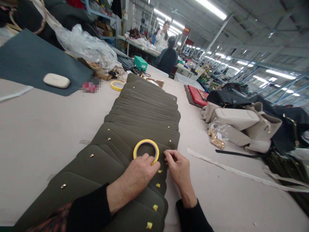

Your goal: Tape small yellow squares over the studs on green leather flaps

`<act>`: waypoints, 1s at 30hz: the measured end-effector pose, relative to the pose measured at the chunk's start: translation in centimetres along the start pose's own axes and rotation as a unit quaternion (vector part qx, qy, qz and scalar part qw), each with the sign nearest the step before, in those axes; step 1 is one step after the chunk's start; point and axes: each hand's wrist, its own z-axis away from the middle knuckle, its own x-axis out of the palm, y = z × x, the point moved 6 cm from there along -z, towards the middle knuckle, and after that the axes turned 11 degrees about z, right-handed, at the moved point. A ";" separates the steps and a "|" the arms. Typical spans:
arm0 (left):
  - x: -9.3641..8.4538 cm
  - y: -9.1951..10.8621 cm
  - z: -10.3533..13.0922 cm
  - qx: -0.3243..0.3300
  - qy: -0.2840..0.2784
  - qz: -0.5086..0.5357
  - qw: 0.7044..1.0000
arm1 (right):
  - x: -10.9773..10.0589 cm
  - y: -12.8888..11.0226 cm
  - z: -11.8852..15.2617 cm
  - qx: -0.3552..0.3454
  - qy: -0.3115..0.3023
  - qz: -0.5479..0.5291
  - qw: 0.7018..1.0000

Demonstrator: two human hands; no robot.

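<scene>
Fingers [150,159] of the left hand [134,175] are curled closed over the lower rim of a roll of yellow tape [146,141]. Thumb and fingertips of the right hand [180,166] are pinched together at the right edge of the panels; a small yellow bit [165,152] shows at the tips, too small to identify with certainty. Both wrists emerge from black sleeves [89,207].

Dark olive panels [142,124] extend from the near edge of the table [72,129] away toward its far part, in one overlapping row. Each visible panel is smooth and matt, with rounded corners. At the near end they fan out widely; farther off, the edges lie close together. Round, shiny metal fasteners [63,186] mark the left side. Yellow tape pieces [155,207] sit along the near right side, one behind another. The tape roll is ring-shaped, with a pale inner core, and is over the panels between the two hands.

Right of the row lie a pale strip [227,167], a clear bag of gold-coloured parts [218,139] and beige bags [236,117]. Left of its far end lies a second yellow roll [117,85]. Beyond stands a green box [140,63]; farther back, a person in dark clothing [167,59] is seen from behind.
</scene>
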 end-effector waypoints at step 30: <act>-0.2 -0.3 0.1 -0.019 -0.041 0.030 0.999 | 1.2 -1.5 -1.2 -0.153 -0.008 0.289 0.945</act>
